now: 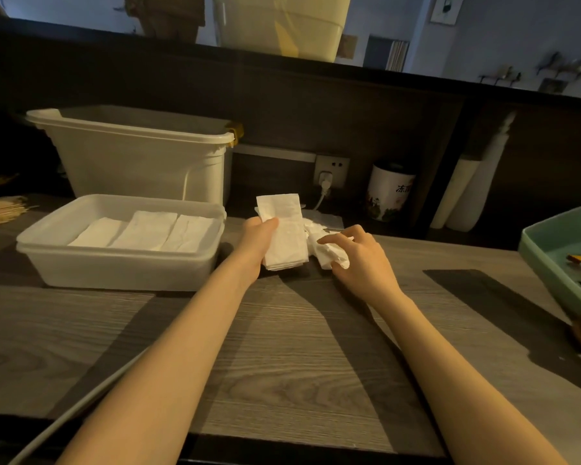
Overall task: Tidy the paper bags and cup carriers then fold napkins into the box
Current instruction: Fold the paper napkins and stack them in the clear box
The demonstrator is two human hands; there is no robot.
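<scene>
You've got a grey wood-grain counter [282, 347] filling the lower frame. Sitting on it: a shallow white box [114, 263] at left, a taller white bin [141, 162] behind it, loose napkins [319, 226] center, and a green tray [550, 260] at the right edge.

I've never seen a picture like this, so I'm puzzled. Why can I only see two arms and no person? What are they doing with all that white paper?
The camera sits on the person's head and looks down, so you see only their arms, as if through their eyes. There is just this one picture.

The left hand holds a stack of folded napkins, with its thumb on top. The right hand grips a crumpled napkin from a loose pile on the wooden table.

To the left sits a shallow white box with folded napkins already lying flat inside. Behind it stands a taller white tub. On the right edge is a green tray, and by the wall a white canister.
</scene>
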